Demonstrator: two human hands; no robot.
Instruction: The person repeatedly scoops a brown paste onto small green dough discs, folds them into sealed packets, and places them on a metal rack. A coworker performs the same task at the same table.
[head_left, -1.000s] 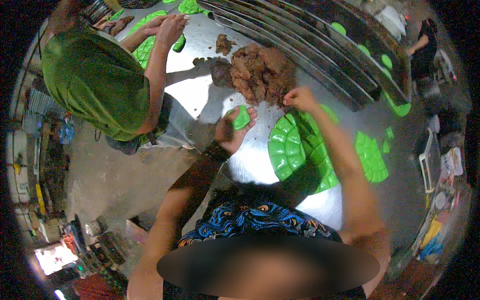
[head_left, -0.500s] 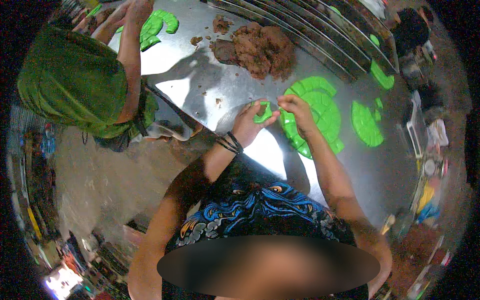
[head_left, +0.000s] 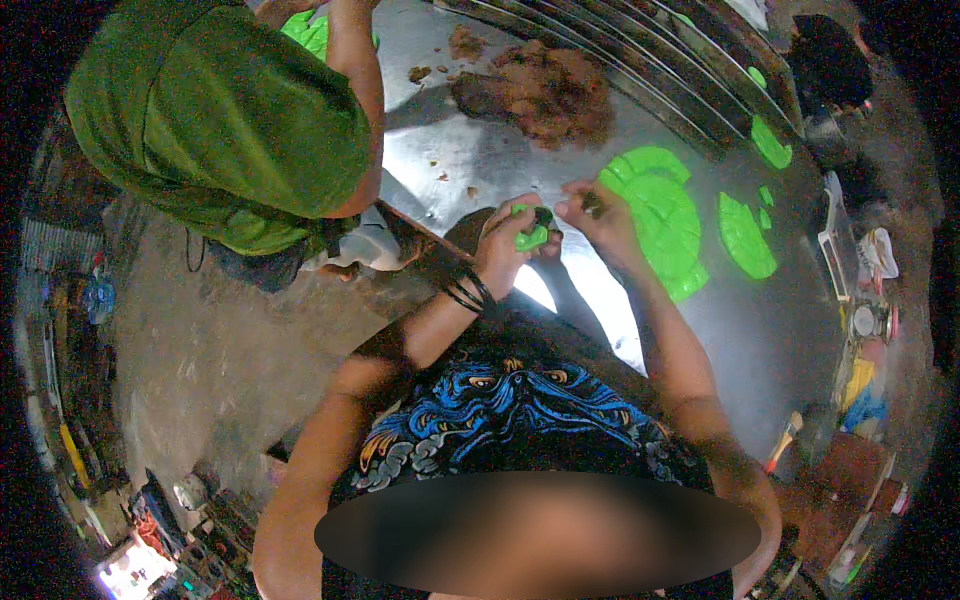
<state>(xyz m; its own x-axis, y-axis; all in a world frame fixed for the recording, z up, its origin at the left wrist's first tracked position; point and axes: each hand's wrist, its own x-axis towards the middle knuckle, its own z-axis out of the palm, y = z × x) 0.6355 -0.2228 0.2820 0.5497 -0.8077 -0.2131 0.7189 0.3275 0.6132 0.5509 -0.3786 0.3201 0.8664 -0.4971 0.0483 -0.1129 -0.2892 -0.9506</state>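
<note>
My left hand [head_left: 498, 250] is curled around a small glossy green piece that looks like soft dough [head_left: 532, 236]. A dark patch shows at the top of that piece; whether it is shadow or filling I cannot tell. Just right of it, my right hand [head_left: 610, 228] has its fingers bent in and pinched together, apart from the green piece. What the right fingers hold, if anything, is too small to make out. Beside the right hand, many flat green pieces lie overlapped in a round cluster [head_left: 665, 225] on the metal table [head_left: 735, 320].
A brown, crumbly mound [head_left: 560, 95] sits at the far side, with crumbs around it. More green pieces [head_left: 747, 240] lie to the right. Metal dividers [head_left: 650, 75] border the far right. A co-worker in a green shirt [head_left: 230, 110] stands close on the left, near other green pieces [head_left: 308, 35].
The co-worker's body and arm appear further right and nearer my hands. My left fingers have closed more around the green piece. My right hand stays close by, pinched.
</note>
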